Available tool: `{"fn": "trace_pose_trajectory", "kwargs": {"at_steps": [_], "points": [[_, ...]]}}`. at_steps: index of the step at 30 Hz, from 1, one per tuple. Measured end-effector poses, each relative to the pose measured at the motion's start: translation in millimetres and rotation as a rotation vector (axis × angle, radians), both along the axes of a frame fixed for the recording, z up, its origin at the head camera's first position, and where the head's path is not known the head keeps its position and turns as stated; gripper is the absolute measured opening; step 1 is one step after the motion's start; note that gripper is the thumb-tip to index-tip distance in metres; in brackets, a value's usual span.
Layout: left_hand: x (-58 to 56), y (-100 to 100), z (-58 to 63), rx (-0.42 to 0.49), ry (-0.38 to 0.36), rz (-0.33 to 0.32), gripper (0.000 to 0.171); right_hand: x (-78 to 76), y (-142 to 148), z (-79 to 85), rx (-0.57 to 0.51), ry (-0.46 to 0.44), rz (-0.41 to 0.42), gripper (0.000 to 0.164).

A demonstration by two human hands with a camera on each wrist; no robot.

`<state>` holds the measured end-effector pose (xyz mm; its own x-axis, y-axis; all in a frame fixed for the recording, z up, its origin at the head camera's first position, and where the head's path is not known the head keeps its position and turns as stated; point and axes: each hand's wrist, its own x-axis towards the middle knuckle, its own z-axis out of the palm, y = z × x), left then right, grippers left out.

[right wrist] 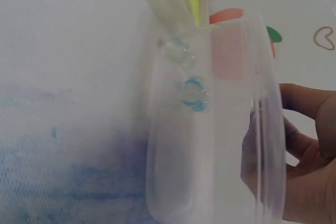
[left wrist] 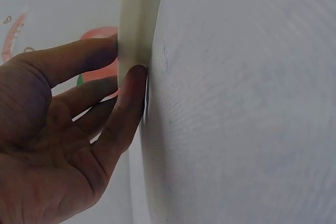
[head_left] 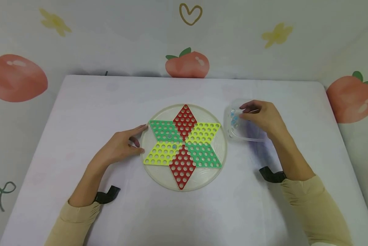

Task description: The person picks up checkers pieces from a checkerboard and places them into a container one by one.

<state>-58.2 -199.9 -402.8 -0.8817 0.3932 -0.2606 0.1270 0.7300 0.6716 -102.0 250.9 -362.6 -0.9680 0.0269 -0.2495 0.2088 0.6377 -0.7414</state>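
Note:
A round Chinese checkers board [head_left: 184, 181] lies on the table, its star in red, green and yellow. One marble [head_left: 169, 136] sits in a green section and another marble [head_left: 174, 147] in a yellow one. At the board's left edge, my left hand [head_left: 122, 145] touches the rim with spread thumb and fingers; the left wrist view shows fingertips against the pale side wall [left wrist: 137, 19]. Over a clear plastic box [head_left: 245, 138] hovers my right hand [head_left: 264, 118], thumb and fingers bent loosely and apart, with nothing visible between them. Several glassy blue marbles [right wrist: 194, 94] lie inside the box.
The box stands just right of the board on a white-covered table [head_left: 184, 218]. Behind the table rises a pale backdrop [head_left: 135, 41] printed with peaches and yellow flowers. A black strap [head_left: 271, 175] sticks out from the right wrist.

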Motion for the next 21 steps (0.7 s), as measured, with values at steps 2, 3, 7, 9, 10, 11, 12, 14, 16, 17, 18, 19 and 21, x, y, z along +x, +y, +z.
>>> {"fn": "trace_pose_trajectory", "kwargs": {"at_steps": [2, 3, 7, 9, 10, 11, 12, 14, 16, 17, 18, 19, 21], "points": [[0.6, 0.1, -0.5, 0.003, 0.002, -0.003, 0.079, 3.1, -0.3, 1.7, 0.001, 0.013, -0.006, 0.036], [0.6, 0.2, -0.8, 0.005, 0.002, -0.004, 0.079, 4.5, -0.4, 2.5, -0.003, 0.017, -0.007, 0.037], [0.7, 0.5, -2.1, 0.003, -0.001, 0.003, 0.079, 9.6, -2.2, 6.3, -0.034, 0.025, -0.005, 0.038], [0.6, 0.5, -2.4, 0.004, -0.002, 0.004, 0.079, 12.3, -4.4, 7.9, -0.055, 0.023, -0.001, 0.040], [0.6, 0.5, -2.5, 0.004, -0.001, 0.004, 0.079, 13.8, -5.7, 8.9, -0.065, 0.024, 0.001, 0.041], [0.5, 0.6, -2.4, 0.006, 0.002, 0.003, 0.079, 15.5, -7.3, 9.9, -0.077, 0.026, 0.003, 0.041], [0.4, 0.8, -2.4, 0.007, 0.004, 0.003, 0.079, 17.0, -9.2, 10.8, -0.089, 0.029, 0.005, 0.040], [0.3, 1.1, -2.1, 0.007, 0.012, 0.002, 0.079, 20.3, -13.4, 11.6, -0.114, 0.043, 0.013, 0.038], [0.2, 1.3, -1.9, 0.005, 0.020, -0.001, 0.079, 23.7, -18.4, 11.9, -0.150, 0.059, 0.025, 0.035], [0.3, 1.5, -1.5, 0.005, 0.022, -0.002, 0.079, 25.3, -21.4, 11.8, -0.171, 0.066, 0.033, 0.033], [0.4, 1.7, -1.2, 0.003, 0.023, -0.002, 0.079, 26.8, -24.6, 11.2, -0.187, 0.072, 0.043, 0.031], [0.7, 1.7, -1.1, 0.003, 0.024, -0.004, 0.079, 28.2, -27.9, 10.7, -0.203, 0.078, 0.055, 0.031], [0.8, 1.8, -0.7, 0.002, 0.023, -0.005, 0.079, 30.7, -34.9, 9.5, -0.238, 0.086, 0.081, 0.030]]}}
